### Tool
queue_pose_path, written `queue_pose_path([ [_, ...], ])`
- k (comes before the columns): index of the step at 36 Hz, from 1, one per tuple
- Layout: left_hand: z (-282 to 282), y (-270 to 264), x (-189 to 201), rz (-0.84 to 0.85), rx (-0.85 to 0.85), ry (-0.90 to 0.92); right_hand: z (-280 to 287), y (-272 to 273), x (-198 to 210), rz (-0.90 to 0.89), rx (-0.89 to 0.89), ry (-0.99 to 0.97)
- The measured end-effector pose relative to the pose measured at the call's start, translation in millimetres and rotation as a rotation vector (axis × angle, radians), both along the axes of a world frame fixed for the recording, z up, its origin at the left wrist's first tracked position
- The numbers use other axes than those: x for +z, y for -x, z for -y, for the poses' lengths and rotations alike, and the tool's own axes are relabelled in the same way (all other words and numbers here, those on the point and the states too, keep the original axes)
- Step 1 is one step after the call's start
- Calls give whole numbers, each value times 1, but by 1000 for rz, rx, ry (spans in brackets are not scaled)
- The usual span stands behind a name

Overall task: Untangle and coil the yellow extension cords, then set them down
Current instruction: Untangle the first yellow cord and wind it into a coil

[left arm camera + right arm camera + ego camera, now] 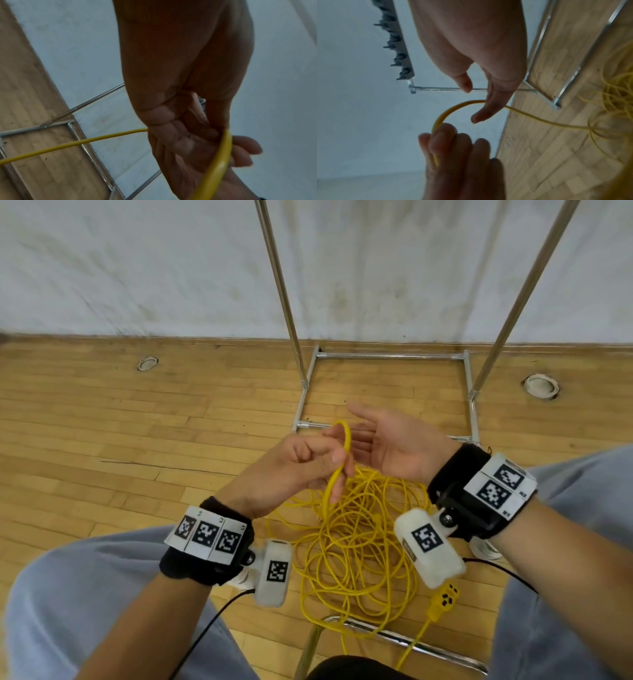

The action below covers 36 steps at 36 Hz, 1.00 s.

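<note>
Head view: a small upright loop of thin yellow extension cord is pinched between thumb and curled fingers of the left hand. The right hand is held palm up, fingers straight and spread, just beyond the loop and nearest its free arc; contact cannot be told. The cord's run drops from the pinch toward the tangled yellow heap on the wooden floor, between the knees, so slack is likely drawn upward from there.
</note>
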<state>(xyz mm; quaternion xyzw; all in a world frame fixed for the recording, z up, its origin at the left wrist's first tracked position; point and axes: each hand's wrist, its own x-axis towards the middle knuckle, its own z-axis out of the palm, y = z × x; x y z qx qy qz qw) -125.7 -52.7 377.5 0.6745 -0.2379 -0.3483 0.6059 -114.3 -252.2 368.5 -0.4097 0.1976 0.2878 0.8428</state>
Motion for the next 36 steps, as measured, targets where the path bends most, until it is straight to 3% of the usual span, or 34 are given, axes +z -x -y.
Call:
queue_pose_path([
  [4, 4, 5, 0, -23, -116, -126, 1, 0, -2, 8, -68, -46],
  [6, 4, 3, 0, -139, -56, -146, 0, -1, 0, 70, -124, -77],
  [9, 6, -7, -2, -457, 160, -65, 0, 0, 8, 199, -110, -112],
  [13, 4, -17, -2, -688, 383, 150, -3, 8, 15, 387, 102, -54],
  [19, -6, -26, -7, -803, 601, 323, -9, 24, 11, 517, 509, 45],
  [22, -8, -27, -9, -677, 661, 341, -9, 26, 10, 516, 628, 71],
  [25, -9, -24, 0, -458, 600, 390, -11, 26, 15, 471, 595, 89],
  [30, -9, -10, 16, -155, 330, 355, -9, 15, 10, 318, 337, 85],
  [34, 0, 8, 13, 53, 15, 60, -13, 12, 4, 256, 243, 98],
  [36, 6, 14, 4, 61, -141, -43, -16, 12, 4, 190, 139, 48],
])
